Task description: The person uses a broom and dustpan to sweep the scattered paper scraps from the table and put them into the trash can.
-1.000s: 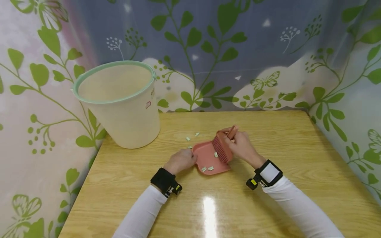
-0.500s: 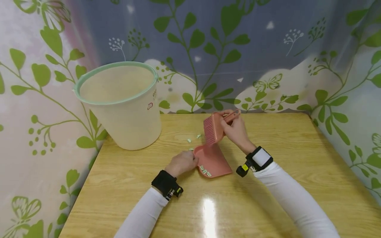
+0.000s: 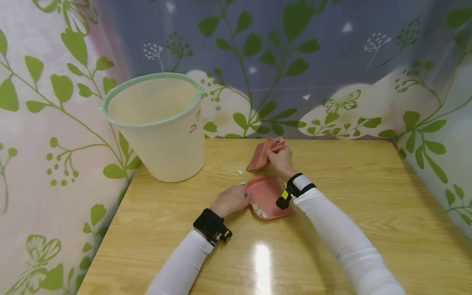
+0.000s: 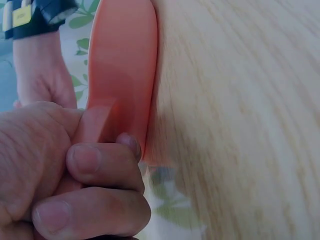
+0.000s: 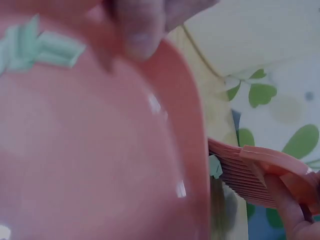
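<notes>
My left hand (image 3: 231,200) grips the handle of a pink dustpan (image 3: 272,189), which lies on the table; the left wrist view shows the fingers curled round it. Several pale green paper scraps (image 3: 259,210) are gathered along the pan's near-left side. Behind the pan, my right hand (image 3: 282,160) holds a small pink brush (image 3: 259,156) by its handle, bristles pointing left and down. A loose scrap (image 3: 240,172) lies just left of the bristles, and another scrap (image 3: 242,183) is by the pan's far-left edge. In the right wrist view, one scrap (image 5: 215,166) appears against the bristles.
A tall whitish bin (image 3: 167,151) with a green rim stands at the back left of the wooden table (image 3: 343,176). Leaf-patterned curtains (image 3: 265,90) hang behind the table and along both sides.
The brush has lifted out of the dustpan and moved to the table behind it, bristles turning left. Scraps in the pan have shifted to its near-left side. The left hand keeps its grip.
</notes>
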Demonstrator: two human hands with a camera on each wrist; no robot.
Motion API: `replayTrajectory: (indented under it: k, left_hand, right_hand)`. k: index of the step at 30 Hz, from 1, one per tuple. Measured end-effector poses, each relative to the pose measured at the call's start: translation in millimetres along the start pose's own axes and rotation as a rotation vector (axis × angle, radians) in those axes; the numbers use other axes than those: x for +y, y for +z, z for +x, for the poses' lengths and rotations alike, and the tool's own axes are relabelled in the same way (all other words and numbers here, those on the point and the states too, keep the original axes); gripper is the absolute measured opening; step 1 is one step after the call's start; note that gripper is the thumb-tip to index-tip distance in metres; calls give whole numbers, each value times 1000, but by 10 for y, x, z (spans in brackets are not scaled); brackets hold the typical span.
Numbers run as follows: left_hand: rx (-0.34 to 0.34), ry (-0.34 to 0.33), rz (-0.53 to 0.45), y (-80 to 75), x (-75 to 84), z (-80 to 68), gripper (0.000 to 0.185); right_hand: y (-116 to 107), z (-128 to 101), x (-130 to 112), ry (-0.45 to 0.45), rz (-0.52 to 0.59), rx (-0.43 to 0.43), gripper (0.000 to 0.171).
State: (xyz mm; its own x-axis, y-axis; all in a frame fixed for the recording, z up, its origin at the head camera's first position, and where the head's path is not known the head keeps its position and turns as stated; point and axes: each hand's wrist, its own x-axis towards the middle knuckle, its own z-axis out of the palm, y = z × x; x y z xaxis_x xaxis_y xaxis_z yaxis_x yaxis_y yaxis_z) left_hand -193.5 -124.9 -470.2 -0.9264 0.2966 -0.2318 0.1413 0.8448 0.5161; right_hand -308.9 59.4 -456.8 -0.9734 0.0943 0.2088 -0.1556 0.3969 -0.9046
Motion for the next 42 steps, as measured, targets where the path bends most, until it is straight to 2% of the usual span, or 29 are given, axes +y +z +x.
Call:
replayTrajectory:
  k: [7, 10, 13, 15, 19, 22, 25, 28, 35, 38, 42]
  left_hand:
    - [5, -24, 8, -6, 22, 26, 39]
    - [-5, -18, 2, -2, 27, 25, 40]
    - [-12, -11, 4, 11, 26, 18, 41]
    - [-12, -11, 11, 18, 20, 9, 41]
    - [-22, -20, 13, 18, 20, 17, 39]
    - [-31, -30, 11, 3, 22, 29, 40]
    - [-29, -36, 11, 2, 16, 32, 41]
    - [-29, -38, 6, 7, 20, 23, 40]
    - [-32, -20, -1, 14, 21, 23, 43]
    - [-24, -11, 3, 13, 12, 28, 44]
    - [-17, 3, 9, 20, 21, 34, 43]
  right_hand:
    - [-435, -9, 122, 38, -80, 92, 13]
    - [-626, -16, 178, 45, 22, 150, 12]
    - [-773, -12, 216, -33, 150, 173, 13]
    - [-835, 6, 232, -145, 151, 119, 19]
    - [-945, 20, 272, -330, -72, -115, 27]
    - [-985, -11, 300, -392, -237, -294, 23]
    - [-1007, -76, 309, -424, -318, -393, 20]
    - [-1063, -170, 284, -407, -360, -425, 18]
    - [-1245, -390, 121, -350, -370, -478, 18]
    - [-1282, -386, 77, -318, -361, -435, 21]
    - [-1274, -340, 151, -371, -457, -323, 20]
